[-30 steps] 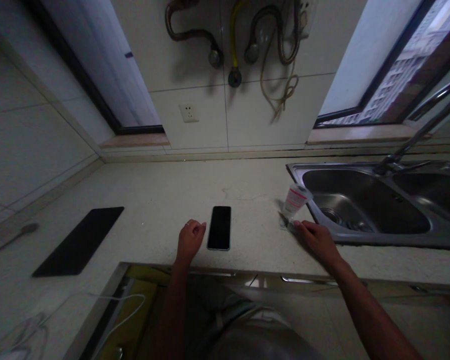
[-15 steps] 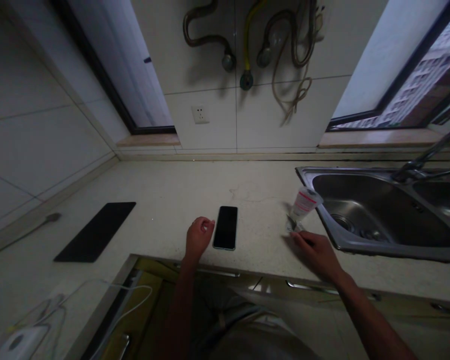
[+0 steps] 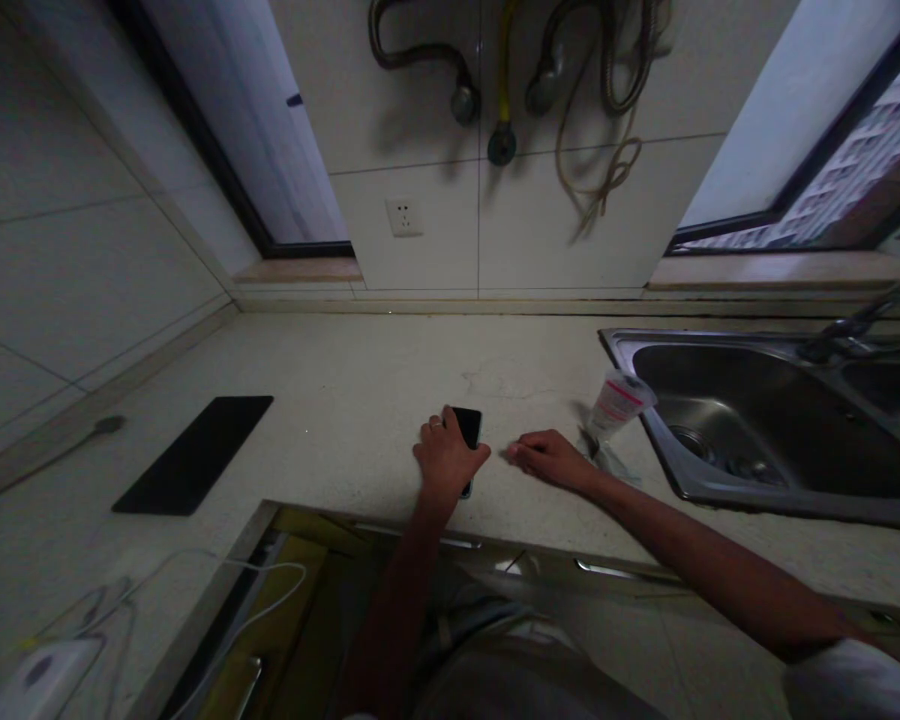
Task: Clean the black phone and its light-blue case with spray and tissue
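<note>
My left hand (image 3: 444,455) lies over a black smartphone (image 3: 468,428) on the countertop, its fingers along the left side and its thumb at the right edge. The hand covers much of the phone. To the right of the phone, apart from it, is my right hand (image 3: 549,458) with its fingers curled together; nothing shows in them. Behind the right wrist stands a clear plastic cup (image 3: 619,402) with red print, close to the sink. Some crumpled clear plastic (image 3: 611,462) lies at the cup's foot, partly hidden by my forearm.
A steel double sink (image 3: 727,500) with a faucet (image 3: 832,340) is at the right. A flat black mat (image 3: 195,455) lies on the left of the countertop (image 3: 345,400). A white device (image 3: 45,680) with cables sits at the lower left. Hoses (image 3: 427,55) hang on the wall.
My left hand has moved right, from beside the phone onto it. My right hand has left the plastic by the cup and come left toward the phone. The view has shifted slightly.
</note>
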Action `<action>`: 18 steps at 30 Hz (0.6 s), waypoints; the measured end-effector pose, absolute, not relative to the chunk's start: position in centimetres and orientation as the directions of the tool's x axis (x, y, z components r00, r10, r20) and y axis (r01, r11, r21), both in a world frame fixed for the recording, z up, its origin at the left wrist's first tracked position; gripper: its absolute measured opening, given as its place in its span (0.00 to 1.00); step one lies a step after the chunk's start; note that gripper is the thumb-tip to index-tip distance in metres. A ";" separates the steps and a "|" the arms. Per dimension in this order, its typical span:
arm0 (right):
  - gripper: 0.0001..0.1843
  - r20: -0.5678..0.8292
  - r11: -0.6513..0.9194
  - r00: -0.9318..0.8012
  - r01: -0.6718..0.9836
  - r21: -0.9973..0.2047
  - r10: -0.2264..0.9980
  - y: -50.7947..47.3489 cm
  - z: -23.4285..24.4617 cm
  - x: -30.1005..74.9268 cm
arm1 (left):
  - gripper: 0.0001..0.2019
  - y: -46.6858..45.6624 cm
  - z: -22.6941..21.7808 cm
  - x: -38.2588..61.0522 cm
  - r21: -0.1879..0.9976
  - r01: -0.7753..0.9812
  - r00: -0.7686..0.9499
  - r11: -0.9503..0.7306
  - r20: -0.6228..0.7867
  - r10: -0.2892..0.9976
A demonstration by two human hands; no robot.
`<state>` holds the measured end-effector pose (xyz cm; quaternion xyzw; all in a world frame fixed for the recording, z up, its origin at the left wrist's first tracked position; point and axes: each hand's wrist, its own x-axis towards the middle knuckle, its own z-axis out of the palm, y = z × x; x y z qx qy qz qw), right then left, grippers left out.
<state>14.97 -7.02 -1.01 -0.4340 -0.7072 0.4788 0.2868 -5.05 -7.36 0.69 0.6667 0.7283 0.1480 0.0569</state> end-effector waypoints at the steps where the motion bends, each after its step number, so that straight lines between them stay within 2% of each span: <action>1: 0.29 -0.046 0.087 -0.407 0.303 -0.949 0.912 -6.8 -1.4 14.9 | 0.41 -7.4 0.8 -5.1 0.303 0.951 -0.093 0.057 0.106 0.990; 4: 0.28 -0.098 0.006 -0.386 0.258 -0.966 0.917 -6.9 -1.9 14.8 | 0.44 -7.4 0.9 -5.5 0.347 0.937 -0.082 0.041 0.104 0.991; 7: 0.27 -0.066 0.044 -0.398 0.263 -0.964 0.915 -7.2 -1.8 14.6 | 0.44 -7.3 0.9 -5.9 0.419 0.907 -0.092 0.029 0.130 0.987; 10: 0.22 0.013 0.105 -0.382 0.222 -0.969 0.924 -7.4 -2.1 14.3 | 0.38 -7.3 0.8 -5.8 0.521 0.853 -0.077 0.001 0.124 0.989; 12: 0.23 0.038 0.105 -0.390 0.153 -0.983 0.920 -7.4 -2.4 14.1 | 0.36 -7.3 0.8 -5.4 0.568 0.823 -0.072 -0.013 0.126 0.989; 15: 0.25 0.032 0.062 -0.439 0.053 -0.997 0.898 -7.6 -2.8 13.9 | 0.39 -7.3 0.7 -4.7 0.613 0.790 -0.089 -0.019 0.146 0.985; 18: 0.26 0.038 0.085 -0.482 0.074 -0.994 0.875 -7.9 -2.5 13.9 | 0.40 -7.1 0.6 -4.3 0.697 0.717 -0.129 -0.012 0.150 0.980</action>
